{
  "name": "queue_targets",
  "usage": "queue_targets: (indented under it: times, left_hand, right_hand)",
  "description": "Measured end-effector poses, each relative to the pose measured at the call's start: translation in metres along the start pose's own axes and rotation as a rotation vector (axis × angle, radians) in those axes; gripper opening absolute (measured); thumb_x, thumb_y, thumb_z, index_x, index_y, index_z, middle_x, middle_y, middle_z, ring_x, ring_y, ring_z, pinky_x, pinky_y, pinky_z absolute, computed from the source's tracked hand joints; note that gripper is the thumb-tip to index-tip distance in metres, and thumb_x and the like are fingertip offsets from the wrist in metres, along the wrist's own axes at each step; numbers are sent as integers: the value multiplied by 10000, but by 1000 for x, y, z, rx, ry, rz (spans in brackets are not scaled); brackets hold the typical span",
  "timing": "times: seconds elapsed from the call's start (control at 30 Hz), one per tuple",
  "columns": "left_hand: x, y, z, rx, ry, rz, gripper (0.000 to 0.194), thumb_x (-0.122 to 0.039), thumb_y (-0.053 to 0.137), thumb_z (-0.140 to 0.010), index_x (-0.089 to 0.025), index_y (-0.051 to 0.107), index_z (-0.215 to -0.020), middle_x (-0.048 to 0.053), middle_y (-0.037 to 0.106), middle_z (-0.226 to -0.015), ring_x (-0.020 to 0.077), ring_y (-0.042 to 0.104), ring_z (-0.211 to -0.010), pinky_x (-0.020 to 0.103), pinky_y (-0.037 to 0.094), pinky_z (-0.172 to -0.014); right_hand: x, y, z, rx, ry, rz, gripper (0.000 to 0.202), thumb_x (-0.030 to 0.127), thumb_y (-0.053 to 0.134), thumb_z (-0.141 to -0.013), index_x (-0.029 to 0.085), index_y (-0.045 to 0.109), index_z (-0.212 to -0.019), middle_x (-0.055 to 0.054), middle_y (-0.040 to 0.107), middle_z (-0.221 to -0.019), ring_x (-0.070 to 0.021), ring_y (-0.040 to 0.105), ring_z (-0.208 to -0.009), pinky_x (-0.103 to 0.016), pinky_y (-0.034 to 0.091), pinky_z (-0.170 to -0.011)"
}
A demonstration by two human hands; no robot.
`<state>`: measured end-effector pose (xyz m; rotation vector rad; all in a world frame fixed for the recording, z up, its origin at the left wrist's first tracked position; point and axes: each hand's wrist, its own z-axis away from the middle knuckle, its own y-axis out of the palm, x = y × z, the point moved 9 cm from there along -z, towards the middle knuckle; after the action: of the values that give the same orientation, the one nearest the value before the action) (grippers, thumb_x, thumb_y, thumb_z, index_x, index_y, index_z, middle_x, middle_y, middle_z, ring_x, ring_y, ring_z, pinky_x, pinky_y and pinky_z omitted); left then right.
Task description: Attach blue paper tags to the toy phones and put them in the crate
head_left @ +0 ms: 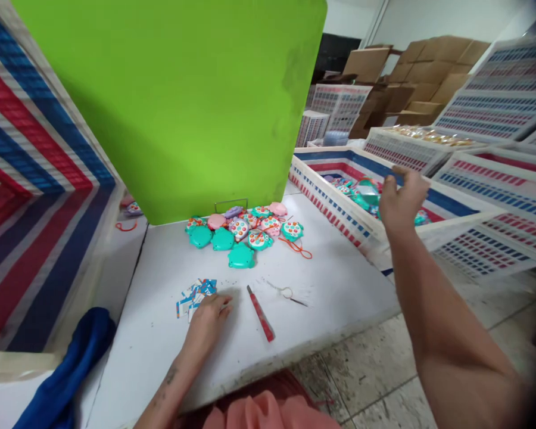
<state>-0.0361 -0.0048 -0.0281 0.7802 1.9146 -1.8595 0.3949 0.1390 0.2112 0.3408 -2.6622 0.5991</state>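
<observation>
My left hand point(211, 317) rests on the white table at the lower edge of a pile of small blue and white cards point(195, 296), fingers curled together; whether it holds one is hidden. Out to the right, my right hand point(402, 196) is raised over a white basket, and its fingers are blurred near a turquoise item there. Teal, pink and purple animal-shaped toys point(241, 256) lie grouped at the back of the table. Between the hands are a red pen-like tool point(261, 314) and small scissors or tweezers point(287, 293). An orange cord point(298, 247) lies beside the toys.
A tall green board point(183, 107) stands behind the toys. The white basket point(330, 205) with a striped lining holds more toys. A striped-lined crate point(40, 250) and blue cloth point(78, 357) are at left. Stacked baskets and cardboard boxes point(433, 68) fill the back right.
</observation>
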Motion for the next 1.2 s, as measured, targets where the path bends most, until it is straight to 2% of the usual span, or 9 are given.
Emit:
queue_targets:
  times: [0.1,0.17,0.33,0.47,0.6,0.7,0.87,1.03,1.2]
  left_hand:
    - [-19,11,-18,22,61,-78,255,-212,455,-875,-173,660,-1021,83,662,-995,234,559,-965,345,430,-854]
    - [-31,20,-33,32,103,-146,261,-205,456,-878,-174,653,-1046,87,652,-1004,235,543,-966,338,421,-851]
    - [-41,43,-60,74,158,-227,228,-176,473,-864,-192,689,-936,81,633,-934,218,537,-911,316,411,-809]
    - [-42,46,-61,69,172,-236,232,-153,460,-857,-181,690,-846,75,618,-863,211,534,-858,324,405,-784]
    - [-43,38,-54,36,183,-199,204,-155,483,-847,-190,678,-895,67,625,-861,209,537,-848,322,412,-771]
    - [-39,24,-51,-26,165,-96,185,-189,503,-846,-198,686,-869,59,635,-845,209,544,-856,316,423,-766]
    - [-19,-8,-40,-110,112,4,213,-215,477,-850,-200,688,-831,59,656,-840,212,562,-851,334,434,-781]
    - [15,-43,-16,-198,-6,77,213,-268,483,-834,-211,686,-807,51,660,-810,205,581,-812,336,446,-760]
    - [20,-45,5,-100,-27,277,179,-302,543,-794,-190,682,-776,48,667,-781,186,596,-757,300,465,-686]
  right_hand:
    - [29,1,33,45,-105,-90,312,234,498,-840,119,585,-1118,-157,613,-1108,-239,522,-1059,-423,351,-936]
    - [59,20,87,258,-91,-266,258,273,488,-850,154,632,-1028,-111,652,-1015,-229,566,-983,-407,404,-893]
    - [124,71,252,761,164,-629,263,281,425,-890,211,641,-1024,-72,667,-1039,-208,592,-987,-363,443,-884]
    - [142,88,324,903,248,-753,269,235,406,-901,214,625,-1056,-65,664,-1046,-193,592,-988,-351,448,-886]
    - [146,87,338,921,113,-674,240,190,497,-858,213,629,-1057,-69,648,-1064,-210,556,-1006,-379,406,-910]
    - [151,85,337,961,20,-611,163,166,533,-841,212,663,-928,-41,674,-911,-199,560,-890,-363,401,-858]
    - [149,86,334,987,27,-597,141,175,535,-843,196,662,-785,-25,661,-763,-183,554,-806,-338,398,-811]
    - [135,90,329,985,285,-785,134,271,566,-828,189,670,-806,-54,680,-846,-206,598,-895,-357,422,-849]
    - [154,88,328,981,772,-1250,162,338,707,-712,204,631,-762,-54,706,-932,-218,613,-994,-396,412,-936]
